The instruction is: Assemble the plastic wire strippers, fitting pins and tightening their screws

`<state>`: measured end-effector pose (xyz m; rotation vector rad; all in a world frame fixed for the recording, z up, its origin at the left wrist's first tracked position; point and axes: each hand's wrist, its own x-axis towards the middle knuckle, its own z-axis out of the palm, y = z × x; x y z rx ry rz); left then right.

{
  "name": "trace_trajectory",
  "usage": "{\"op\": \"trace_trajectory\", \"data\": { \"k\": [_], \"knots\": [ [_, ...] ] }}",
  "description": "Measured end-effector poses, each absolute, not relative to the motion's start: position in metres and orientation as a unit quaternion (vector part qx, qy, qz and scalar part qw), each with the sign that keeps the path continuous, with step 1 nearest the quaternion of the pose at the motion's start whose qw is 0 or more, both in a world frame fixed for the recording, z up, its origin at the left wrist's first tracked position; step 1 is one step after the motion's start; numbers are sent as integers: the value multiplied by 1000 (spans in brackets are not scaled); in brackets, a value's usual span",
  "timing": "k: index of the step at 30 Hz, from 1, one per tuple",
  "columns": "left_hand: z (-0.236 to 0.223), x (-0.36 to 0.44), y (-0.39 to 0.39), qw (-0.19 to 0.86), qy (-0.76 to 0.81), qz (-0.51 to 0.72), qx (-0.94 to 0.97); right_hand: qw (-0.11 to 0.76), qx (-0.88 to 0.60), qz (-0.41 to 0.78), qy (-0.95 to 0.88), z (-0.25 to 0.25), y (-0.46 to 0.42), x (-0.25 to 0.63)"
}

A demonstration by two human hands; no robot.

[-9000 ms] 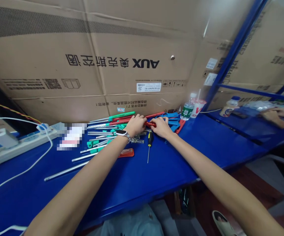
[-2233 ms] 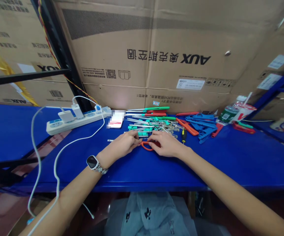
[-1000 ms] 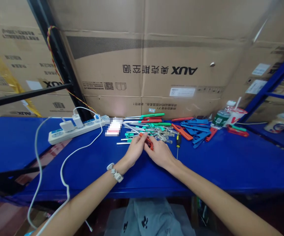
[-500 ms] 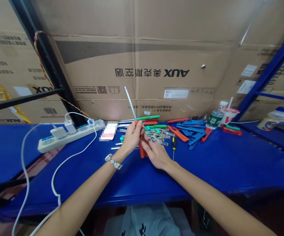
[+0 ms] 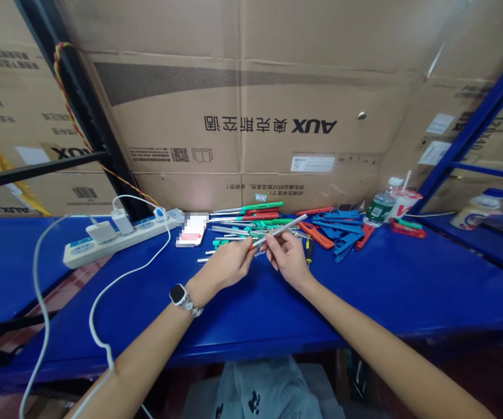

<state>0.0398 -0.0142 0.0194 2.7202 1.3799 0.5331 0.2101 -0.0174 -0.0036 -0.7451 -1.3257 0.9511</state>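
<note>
In front of my body, both hands are closed on one tool with a slim metal rod (image 5: 291,224). My left hand (image 5: 229,262) wraps round its red handle, which is almost wholly hidden in the palm. My right hand (image 5: 289,256) pinches the rod between thumb and fingers; the rod's bare end points up and to the right. Behind the hands lie similar rods with green handles (image 5: 262,206) and red handles (image 5: 262,217). Loose metal pieces are heaped around them. A black and yellow screwdriver (image 5: 309,250) lies beside my right hand, partly covered.
Blue plastic pieces (image 5: 341,230) and an orange piece (image 5: 318,235) lie to the right. A water bottle (image 5: 380,206) and a cup with a straw (image 5: 405,205) stand behind them. A white power strip (image 5: 103,243) with cables and a phone (image 5: 192,228) are on the left.
The tool has swung from upright, leaning left, to a low slant pointing right. My right hand has moved from the handle to the rod, and my left wrist has turned.
</note>
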Motion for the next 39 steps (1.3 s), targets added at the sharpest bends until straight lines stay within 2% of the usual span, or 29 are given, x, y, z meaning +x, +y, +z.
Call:
{"op": "trace_trajectory", "data": {
  "k": [8, 13, 19, 21, 24, 26, 33, 36, 39],
  "knots": [
    [21, 33, -14, 39, 449, 191, 872, 624, -316, 454, -552, 2, -14, 197],
    [22, 24, -8, 33, 432, 221, 874, 609, -332, 422, -583, 5, -9, 189],
    [24, -4, 1, -8, 459, 199, 866, 516, -359, 377, -680, 1, 14, 198],
    [23, -12, 1, -9, 471, 188, 862, 438, -398, 291, -751, 0, 22, 203],
    [21, -19, 0, -4, 480, 185, 858, 269, -440, 133, -846, 5, 27, 204],
    [19, -19, -1, -2, 479, 186, 858, 173, -447, 70, -875, 13, 28, 201],
    [17, -16, -5, -6, 487, 161, 858, -24, -474, 65, -878, 42, 38, 184],
    [18, -16, -6, 2, 491, 160, 856, -24, -469, 54, -881, 41, 46, 183],
    [19, -17, -6, 11, 494, 167, 853, 83, -490, 122, -859, 34, 49, 196]
  ]
}}
